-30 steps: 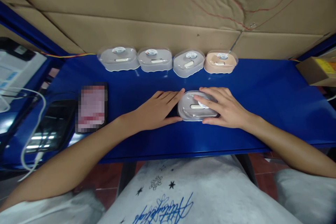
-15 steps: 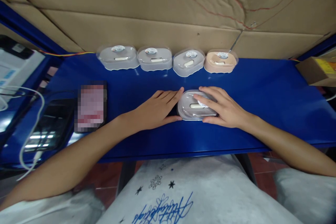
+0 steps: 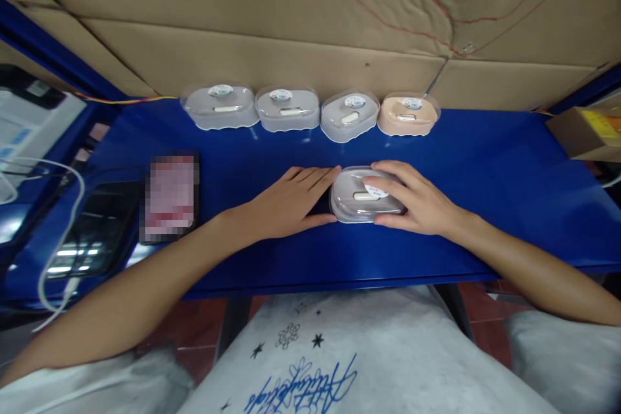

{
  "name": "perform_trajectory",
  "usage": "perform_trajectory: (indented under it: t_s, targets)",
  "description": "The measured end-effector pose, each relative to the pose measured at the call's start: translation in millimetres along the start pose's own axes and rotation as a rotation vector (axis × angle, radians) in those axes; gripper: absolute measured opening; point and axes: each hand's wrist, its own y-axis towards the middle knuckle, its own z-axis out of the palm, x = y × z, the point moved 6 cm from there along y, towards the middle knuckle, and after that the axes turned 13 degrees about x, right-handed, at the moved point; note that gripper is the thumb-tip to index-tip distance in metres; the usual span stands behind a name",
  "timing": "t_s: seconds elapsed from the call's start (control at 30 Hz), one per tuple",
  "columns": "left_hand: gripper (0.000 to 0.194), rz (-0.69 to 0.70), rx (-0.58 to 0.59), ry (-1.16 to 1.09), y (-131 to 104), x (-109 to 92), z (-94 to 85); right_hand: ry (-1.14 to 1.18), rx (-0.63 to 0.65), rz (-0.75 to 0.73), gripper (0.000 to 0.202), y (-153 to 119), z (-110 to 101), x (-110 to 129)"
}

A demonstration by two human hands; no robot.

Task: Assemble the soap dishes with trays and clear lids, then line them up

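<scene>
A grey oval plastic box (image 3: 348,198) with a clear lid, a white bar-shaped piece and a round printed label on top stands upright on the blue table. Against its left end rests my left hand (image 3: 295,202), fingers stretched out and thumb apart, the tips at the box's edge. My right hand (image 3: 417,197) grips the right end, with the thumb along the near side, one finger over the lid by the label and the others round the far side. Part of the label and the right end are hidden beneath it.
Along the back stand three grey lidded boxes (image 3: 290,118) and a peach one (image 3: 406,123). A phone-like device with a blurred screen (image 3: 169,197) lies at left, near a white cable (image 3: 46,265). A cardboard box (image 3: 577,132) sits at far right on the blue table (image 3: 301,265).
The whole view has shifted very slightly. The lidded box and both hands sit a touch further right in the picture, with the hold on the box much the same.
</scene>
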Motion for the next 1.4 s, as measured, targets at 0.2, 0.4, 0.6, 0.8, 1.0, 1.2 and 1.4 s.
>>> perform_trajectory:
  t_s: [0.2, 0.4, 0.6, 0.8, 1.0, 1.2, 1.4]
  targets:
    - [0.089, 0.009, -0.006, -0.017, -0.3, 0.3, -0.8, -0.036, 0.026, -0.047, 0.073, 0.8, -1.8, 5.3]
    - [0.086, 0.002, 0.002, -0.026, 0.1, 0.7, -1.2, -0.031, 0.030, -0.031, 0.072, 0.6, -1.3, 3.1]
    - [0.085, 0.001, 0.017, -0.038, -0.1, 0.9, -0.6, -0.085, 0.073, -0.067, 0.074, 0.3, -1.3, 6.3]
    - [0.088, 0.011, 0.000, -0.025, -0.9, 1.0, -0.5, -0.089, 0.065, -0.077, 0.075, 0.5, -2.6, 6.9]
    - [0.087, 0.015, 0.004, -0.022, 0.1, 1.1, 0.0, -0.071, 0.051, -0.044, 0.074, 1.9, -4.2, 7.3]
    - [0.085, 0.018, -0.005, -0.019, -0.4, 1.6, 1.0, -0.053, -0.010, -0.047, 0.078, 2.6, 1.9, 8.0]
    - [0.094, 0.045, -0.043, -0.027, -0.1, 1.7, -1.4, -0.013, 0.017, -0.053, 0.080, 4.2, 4.7, 5.2]
